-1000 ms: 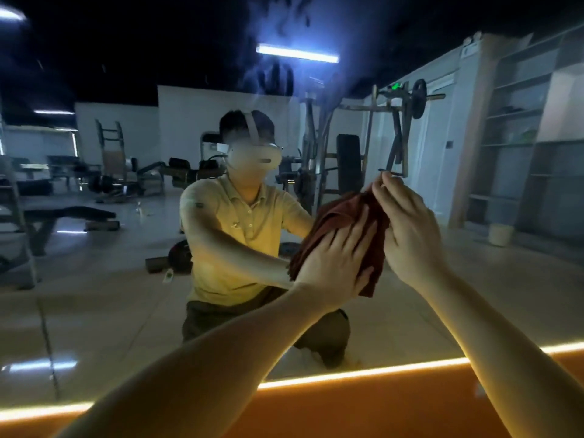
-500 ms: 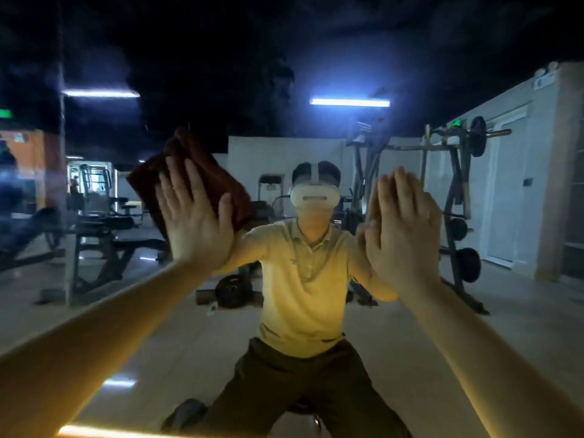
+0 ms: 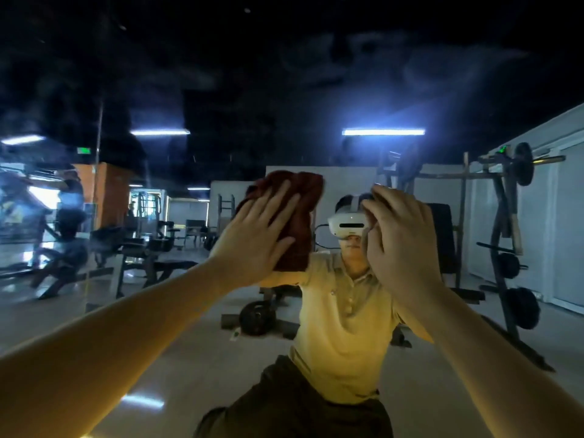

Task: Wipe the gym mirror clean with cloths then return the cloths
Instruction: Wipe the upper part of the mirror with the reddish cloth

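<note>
The gym mirror (image 3: 284, 74) fills the view and reflects a kneeling person in a yellow shirt. A dark red cloth (image 3: 305, 213) lies bunched against the glass at centre. My left hand (image 3: 256, 241) presses it flat with straight, spread fingers. My right hand (image 3: 398, 241) is raised against the glass just right of the cloth, its fingertips slightly bent. No cloth shows under that hand, though its palm side is hidden from me.
A vertical mirror seam (image 3: 98, 172) runs at the left. The reflection shows a weight rack with plates (image 3: 505, 248) at the right, benches (image 3: 151, 257) at the left, and a plate on the floor (image 3: 257, 317).
My left hand has slid the cloth to the right and slightly down, from the left toward my right hand. The right hand has stayed put, its fingertips bending a little.
</note>
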Demonstrator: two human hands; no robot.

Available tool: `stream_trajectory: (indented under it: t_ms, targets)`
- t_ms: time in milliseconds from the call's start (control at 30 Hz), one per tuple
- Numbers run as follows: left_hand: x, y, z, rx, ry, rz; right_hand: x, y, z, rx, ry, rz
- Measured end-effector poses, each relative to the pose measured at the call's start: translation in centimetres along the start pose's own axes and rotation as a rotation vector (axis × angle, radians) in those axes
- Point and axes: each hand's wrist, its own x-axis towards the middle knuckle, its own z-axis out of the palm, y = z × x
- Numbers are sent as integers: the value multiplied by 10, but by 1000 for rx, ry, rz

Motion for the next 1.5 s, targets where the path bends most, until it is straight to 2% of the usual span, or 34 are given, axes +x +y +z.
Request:
stream_trajectory:
  t_ms: [167, 233, 300, 400, 500, 600, 667, 733, 833, 900, 967, 1033, 1133, 1200, 1233, 1267, 1333, 1400, 1467, 1500]
  targets:
    - [-10, -87, -14, -71, 8, -413, 12, -5, 14, -33, 58, 55]
    - [16, -89, -19, -147, 84, -546, 14, -13, 20, -18, 112, 70]
    - [54, -69, -22, -208, 183, -592, 16, -17, 24, 7, 138, 70]
    - [105, -10, -21, -239, 292, -445, 24, -15, 22, 30, 171, 53]
    - [114, 42, -14, -214, 249, -80, 46, -14, 15, 87, 226, 51]
    - [90, 12, -9, -72, 174, 287, 86, -16, 13, 53, 219, 57]
    - [84, -41, -12, 1, 183, 353, 112, -12, 15, -59, 190, 33]
    - [98, -104, -22, 25, 200, 239, 133, -2, 20, -187, 165, 48]
    - [141, -170, -48, -6, 252, -106, 143, 10, 31, -311, 147, 64]
    - [178, -166, -65, -91, 320, -378, 144, 14, 38, -335, 151, 59]
    - [212, -126, -72, -152, 385, -511, 143, 17, 42, -295, 191, 58]
    - [232, -72, -68, -141, 411, -401, 142, 19, 40, -218, 252, 106]
    - [219, -6, -55, -106, 334, 15, 142, 19, 30, -158, 276, 196]
    - [192, -3, -47, -45, 223, 310, 141, 16, 26, -161, 267, 198]
    - [183, -20, -48, -15, 187, 390, 140, 16, 25, -183, 259, 189]
    - [179, -43, -52, 13, 183, 400, 139, 17, 25, -223, 240, 177]
    - [186, -99, -67, 118, 218, 286, 134, 23, 28, -311, 185, 164]
    - [203, -143, -86, 144, 234, 16, 130, 27, 33, -363, 144, 152]
    - [223, -138, -98, -19, 266, -331, 129, 31, 36, -380, 143, 136]
    - [236, -117, -100, -96, 299, -430, 129, 32, 37, -386, 147, 129]
